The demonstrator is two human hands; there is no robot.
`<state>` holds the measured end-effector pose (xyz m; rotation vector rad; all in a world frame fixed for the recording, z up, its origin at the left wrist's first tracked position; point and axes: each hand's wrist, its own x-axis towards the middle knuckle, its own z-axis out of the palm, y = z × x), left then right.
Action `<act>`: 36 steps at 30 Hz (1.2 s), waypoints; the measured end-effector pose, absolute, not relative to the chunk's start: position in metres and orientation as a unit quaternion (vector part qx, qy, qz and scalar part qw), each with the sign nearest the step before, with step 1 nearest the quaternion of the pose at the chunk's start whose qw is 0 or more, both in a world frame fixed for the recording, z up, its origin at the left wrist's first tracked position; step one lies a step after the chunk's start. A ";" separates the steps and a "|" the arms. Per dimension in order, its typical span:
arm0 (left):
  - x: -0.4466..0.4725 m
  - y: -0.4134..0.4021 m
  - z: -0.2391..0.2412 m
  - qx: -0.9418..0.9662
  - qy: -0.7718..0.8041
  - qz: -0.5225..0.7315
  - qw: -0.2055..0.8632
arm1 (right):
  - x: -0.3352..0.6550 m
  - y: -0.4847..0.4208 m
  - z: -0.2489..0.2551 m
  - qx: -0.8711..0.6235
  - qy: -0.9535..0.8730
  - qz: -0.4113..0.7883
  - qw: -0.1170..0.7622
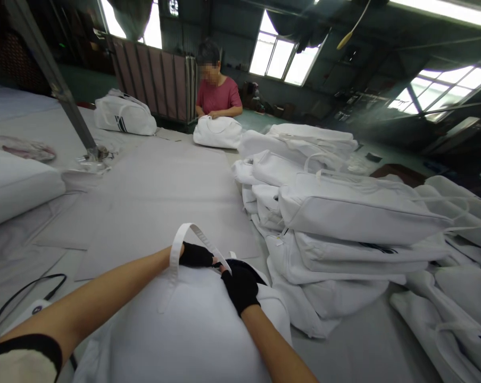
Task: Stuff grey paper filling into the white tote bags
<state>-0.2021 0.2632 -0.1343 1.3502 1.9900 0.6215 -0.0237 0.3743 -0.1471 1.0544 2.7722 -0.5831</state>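
Bags fill this frame, all white. At bottom centre we see one white bag (192, 330) lying on the grey surface (152, 197), its single raised strap (183, 239) looping up from the top edge. Two hands in black gloves work there: the left hand (195, 256) sits at the strap's base with its grip closed, though we cannot tell on what; the right hand (240, 287) presses flat on the bag's top, fingers together, clamped on nothing. To the right we count roughly eight bags in a heap (344, 213), and more at the lower right. At upper centre one co-worker (217, 88) handles one bag (217, 132); one striped bag (123, 114) lies at upper left. One black cable (25, 292) curls at lower left.
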 end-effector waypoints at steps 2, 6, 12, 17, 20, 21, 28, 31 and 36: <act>-0.208 0.248 -0.120 0.498 0.777 0.250 0.293 | -0.039 0.389 -0.151 0.327 0.923 -0.192 0.060; -0.200 0.206 -0.090 0.340 0.870 0.338 0.114 | -0.073 0.419 -0.168 0.304 0.930 -0.186 0.084; -0.163 0.226 -0.100 0.425 0.853 0.303 0.006 | -0.123 0.442 -0.176 0.287 0.937 -0.154 0.125; -0.162 0.261 -0.175 0.490 0.833 0.145 0.211 | -0.090 0.426 -0.149 0.246 0.954 -0.135 0.108; -0.154 0.253 -0.200 0.500 0.834 0.152 0.175 | -0.050 0.407 -0.163 0.168 0.961 -0.166 0.145; -0.150 0.250 -0.204 0.490 0.841 0.153 0.172 | -0.041 0.402 -0.176 0.179 0.964 -0.159 0.118; -0.153 0.255 -0.248 0.453 0.865 0.127 0.172 | -0.048 0.406 -0.277 0.142 0.972 -0.048 -0.180; -0.160 0.267 -0.266 0.467 0.863 0.138 0.137 | -0.064 0.419 -0.285 0.120 0.976 -0.085 -0.162; -0.181 0.285 -0.257 0.420 0.880 0.186 0.124 | -0.083 0.442 -0.264 0.236 0.945 -0.172 -0.144</act>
